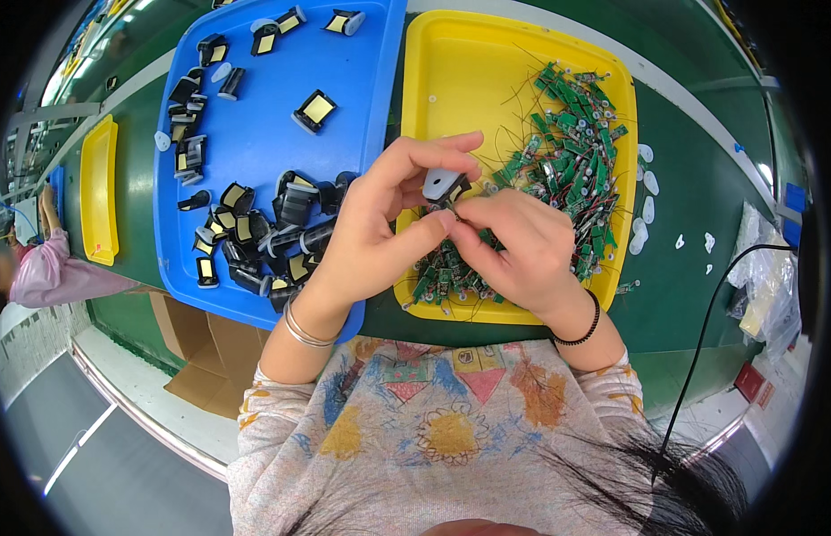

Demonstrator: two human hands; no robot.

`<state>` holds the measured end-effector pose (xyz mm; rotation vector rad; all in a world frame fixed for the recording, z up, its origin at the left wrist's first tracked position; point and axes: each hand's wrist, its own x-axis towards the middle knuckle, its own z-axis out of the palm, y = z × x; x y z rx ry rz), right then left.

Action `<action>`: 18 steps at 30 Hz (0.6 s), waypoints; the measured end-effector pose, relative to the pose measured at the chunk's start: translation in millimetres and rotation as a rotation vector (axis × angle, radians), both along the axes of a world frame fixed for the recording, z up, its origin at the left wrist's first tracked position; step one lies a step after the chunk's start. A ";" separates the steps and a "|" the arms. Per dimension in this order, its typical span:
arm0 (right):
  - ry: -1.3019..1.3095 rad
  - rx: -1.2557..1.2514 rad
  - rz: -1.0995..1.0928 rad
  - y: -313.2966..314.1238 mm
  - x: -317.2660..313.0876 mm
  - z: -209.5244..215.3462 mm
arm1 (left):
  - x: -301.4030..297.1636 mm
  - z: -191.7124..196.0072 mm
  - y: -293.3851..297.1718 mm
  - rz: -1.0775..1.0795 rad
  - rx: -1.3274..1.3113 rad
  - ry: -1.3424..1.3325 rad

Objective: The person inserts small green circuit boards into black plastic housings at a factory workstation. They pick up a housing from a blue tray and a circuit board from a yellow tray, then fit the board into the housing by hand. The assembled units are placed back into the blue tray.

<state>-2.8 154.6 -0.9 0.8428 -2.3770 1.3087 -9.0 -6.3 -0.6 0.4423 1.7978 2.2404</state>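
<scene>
Between the thumb and fingers of my left hand (371,219) is a small black plastic housing (457,189) with a light grey oval end cap (439,184). The cap has a dark hole and faces up. My right hand (525,239) is closed too, its thumb and forefinger pinching the housing's lower right edge. Whether a smaller part sits between those fingertips is hidden. Both hands are over the gap between a blue tray (362,98) and a yellow tray (420,67). Similar black housings (299,204) with pale yellow pads lie in the blue tray.
Green circuit boards (572,134) with thin wires heap up in the yellow tray. White oval caps (648,210) lie right of it on the green table (692,232). Farther right are clear plastic bags (764,286) and a black cable (701,348). At left are another person's pink sleeve (62,268), a narrow yellow tray (98,192) and a cardboard box (205,357).
</scene>
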 end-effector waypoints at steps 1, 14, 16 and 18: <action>-0.003 0.002 0.009 -0.2 0.0 0.8 | -0.1 0.5 -0.3 -0.006 0.020 -0.003; -0.337 -0.263 0.109 5.7 -0.3 2.6 | 0.2 11.6 -9.1 -0.047 0.023 -0.141; -0.377 -0.273 0.112 6.4 0.3 2.8 | 1.9 14.8 -10.0 -0.058 0.012 -0.135; -0.378 -0.240 0.113 6.7 0.0 4.8 | 2.7 13.9 -9.6 -0.055 0.011 -0.109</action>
